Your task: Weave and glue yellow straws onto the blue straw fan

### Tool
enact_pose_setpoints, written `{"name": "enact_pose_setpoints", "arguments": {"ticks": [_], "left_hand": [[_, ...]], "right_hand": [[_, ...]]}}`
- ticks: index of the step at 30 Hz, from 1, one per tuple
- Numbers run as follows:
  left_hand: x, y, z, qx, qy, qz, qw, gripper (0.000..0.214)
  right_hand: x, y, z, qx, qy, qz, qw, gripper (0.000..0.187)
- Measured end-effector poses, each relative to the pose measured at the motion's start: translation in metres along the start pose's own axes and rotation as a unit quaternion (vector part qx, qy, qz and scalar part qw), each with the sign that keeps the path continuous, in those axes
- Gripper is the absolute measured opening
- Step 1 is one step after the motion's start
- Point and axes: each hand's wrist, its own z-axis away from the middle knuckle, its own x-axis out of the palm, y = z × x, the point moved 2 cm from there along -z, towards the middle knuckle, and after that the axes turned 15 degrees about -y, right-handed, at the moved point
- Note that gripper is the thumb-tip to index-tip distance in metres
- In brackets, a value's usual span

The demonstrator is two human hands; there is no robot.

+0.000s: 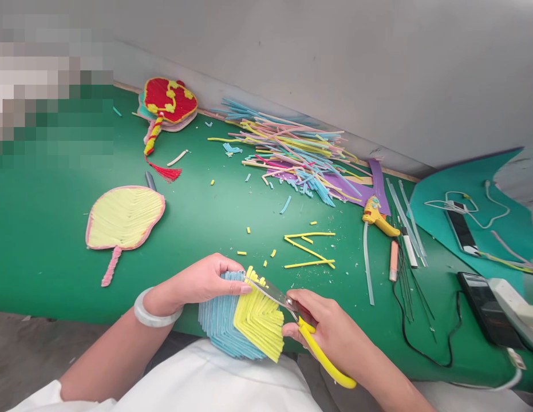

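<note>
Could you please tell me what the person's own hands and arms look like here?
The left hand and right hand are ungloved. A smooth, rounded, whitish bangle circles the left wrist, and a white sleeve shows farther up that arm. The right forearm shows no sleeve.

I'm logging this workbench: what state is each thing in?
Blue-and-yellow panel: held, yellow top edge uneven
Scissors: held, blades at that edge
Left hand: pinching panel
Right hand: gripping scissors
Red fan: lying on other fans
Pale yellow fan: lying flat
Loose strips: heaped
Glue gun: resting, unheld
</note>
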Motion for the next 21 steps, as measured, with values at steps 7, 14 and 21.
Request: {"name": "enact_pose_setpoints", "arguments": {"ticks": [7,14,21], "left_hand": [[-0.0013,-0.0042,0.0001,-0.006,0.011,0.021,1.0,0.038],[-0.0008,-0.0046,-0.0005,-0.009,0.004,0.007,1.0,0.04],[-0.0004,-0.0024,0.0003,-0.016,-0.004,0.026,1.0,0.041]], "right_hand": [[0.0033,0.0046,-0.0036,-0.003,0.021,0.025,0.999,0.021],[-0.0011,0.0005,0.0005,-0.011,0.027,0.039,0.999,0.032],[0.0036,0.0034,-0.0016,-0.013,0.034,0.052,0.998,0.046]]}}
